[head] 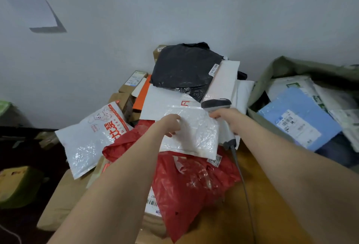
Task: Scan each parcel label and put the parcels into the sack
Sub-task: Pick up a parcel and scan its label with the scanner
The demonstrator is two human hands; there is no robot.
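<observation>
My left hand (pixel 171 124) pinches the left edge of a white plastic mailer parcel (pixel 194 133), held over the pile. My right hand (pixel 227 116) grips a grey corded barcode scanner (pixel 216 104), whose head sits just past the parcel's far right corner. Below lies a red plastic parcel (pixel 190 183) with a white label. The green sack (pixel 279 69) stands open at the right, holding a blue parcel (pixel 297 115) and white ones.
A pile against the wall holds a black bag parcel (pixel 184 69), white mailers (pixel 223 80), a white and red printed mailer (pixel 91 137), brown cartons (pixel 124 96) and an orange box. Large cardboard boxes (pixel 64 201) lie beneath. Dark floor and a green object are on the left.
</observation>
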